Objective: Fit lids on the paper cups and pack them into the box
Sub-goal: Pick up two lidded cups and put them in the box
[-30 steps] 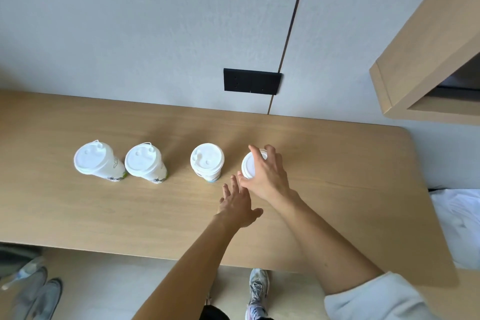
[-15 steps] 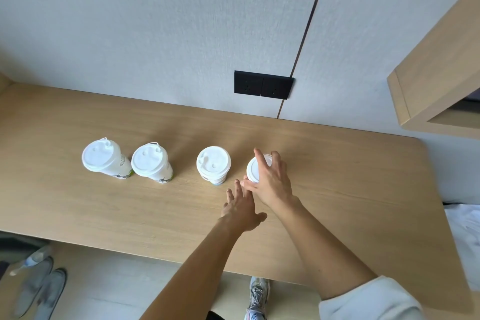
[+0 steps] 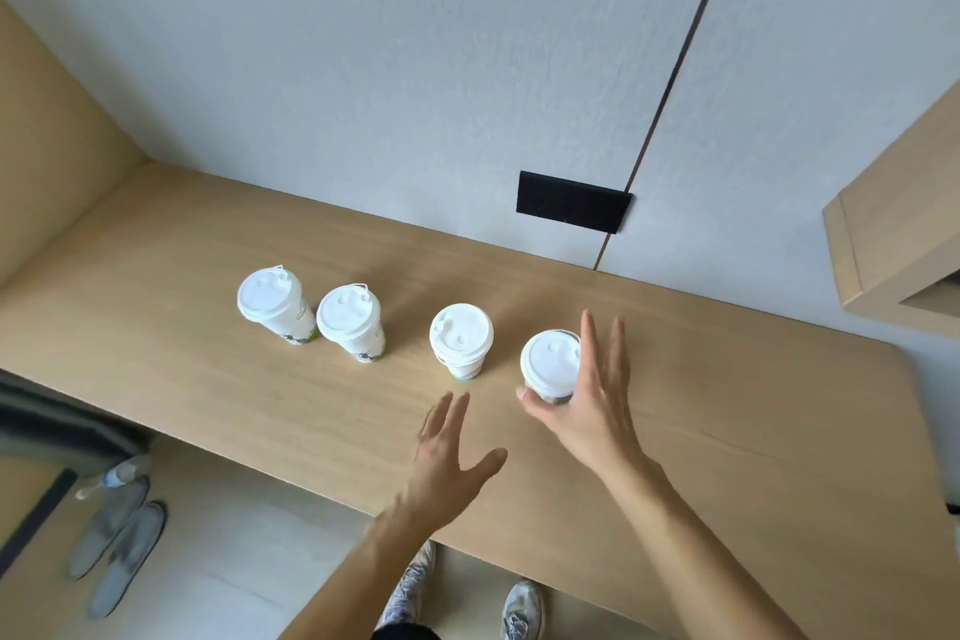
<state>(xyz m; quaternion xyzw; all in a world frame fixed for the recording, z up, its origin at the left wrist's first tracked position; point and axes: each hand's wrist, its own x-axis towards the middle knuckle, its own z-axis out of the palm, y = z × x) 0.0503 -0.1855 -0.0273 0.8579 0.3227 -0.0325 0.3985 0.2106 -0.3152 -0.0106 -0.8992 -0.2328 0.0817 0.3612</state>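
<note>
Standing in a row on the wooden table [image 3: 727, 431] are four white paper cups, every one capped with a white lid. The rightmost cup [image 3: 551, 365] is the one in play: the right hand [image 3: 587, 405] is up against its right side, fingers spread and pointing away from the person, thumb tip touching the near side of the cup low down. That hand is splayed wide, not wrapped around the cup, with the palm just beside the cup wall. The left hand [image 3: 449, 463] hovers flat and open above the table's near edge, fingers spread, clear of everything, just short of the third cup [image 3: 461, 339]. Further left, the second cup [image 3: 350, 320] and the far-left cup [image 3: 272, 304] stand close together, well away from both hands, each showing a little print near its base.

Compared with half a second ago, the right hand has come off the lid: it was cupped over the top of the rightmost cup, hiding most of it, and now the whole lid shows. The left hand has pulled back from the right hand's fingers and opened out. The cups keep their order and spacing.

On the floor to the left lie a pair of grey slippers [image 3: 117, 551], and on the wall behind is a black switch panel [image 3: 571, 200].
</note>
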